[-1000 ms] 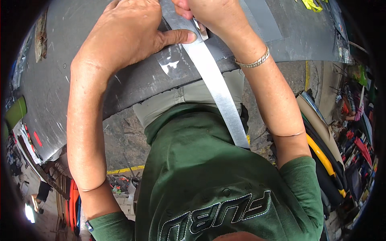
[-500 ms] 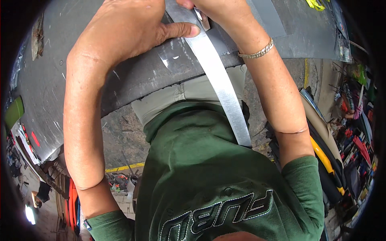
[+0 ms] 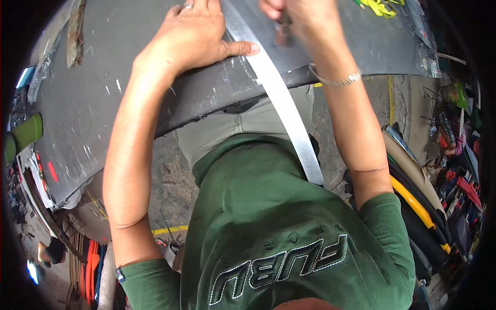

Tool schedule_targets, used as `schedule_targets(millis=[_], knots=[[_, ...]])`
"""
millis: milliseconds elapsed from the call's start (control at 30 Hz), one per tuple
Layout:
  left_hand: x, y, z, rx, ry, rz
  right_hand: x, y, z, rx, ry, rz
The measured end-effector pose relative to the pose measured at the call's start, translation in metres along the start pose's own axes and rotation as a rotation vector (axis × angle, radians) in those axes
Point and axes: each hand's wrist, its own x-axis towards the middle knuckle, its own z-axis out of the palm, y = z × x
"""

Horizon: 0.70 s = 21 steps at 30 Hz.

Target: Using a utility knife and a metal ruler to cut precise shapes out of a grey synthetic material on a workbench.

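Observation:
A long metal straightedge [image 3: 281,103] lies over a dark grey sheet [image 3: 134,98]. Its near end juts past the sheet's edge, over my lap. My left hand [image 3: 194,39] rests flat on the sheet, fingers stretched out at the top edge of the view. The left thumb presses on the straightedge. To the right of it, my right hand [image 3: 310,23] is lifted and smeared by motion, its fingers closed around a small blade-like metal tool [image 3: 282,35]. The tool's exact shape is blurred.
A worn strip [image 3: 75,33] lies at the sheet's far left, with a green roll [image 3: 28,132] beyond its left edge. Yellow straps [image 3: 380,8] lie at the upper right. Rolled materials [image 3: 413,199] and a cluttered pile [image 3: 460,170] stand on my right.
My right hand has lifted away from the straightedge with the tool. My left hand has shifted slightly, its thumb still on the straightedge. The view has moved a little.

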Motion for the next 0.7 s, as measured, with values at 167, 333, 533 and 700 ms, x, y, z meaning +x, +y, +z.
schedule_targets(millis=[167, 333, 533, 700], knots=[[0.000, 0.029, -0.002, 0.412, -0.135, -0.348, -0.043, -0.051, -0.043, 0.001, 0.392, -0.073], [-0.024, 0.002, 0.029, 0.287, 0.199, -0.172, -0.131, -0.082, -0.162, -0.536, 0.199, -0.099], [-0.033, 0.002, 0.033, 0.285, 0.208, -0.213, -0.196, 0.005, -0.195, 0.313, 0.366, 0.077], [-0.031, 0.004, 0.036, 0.294, 0.195, -0.231, -0.208, 0.036, -0.140, 0.665, 0.070, 0.337]])
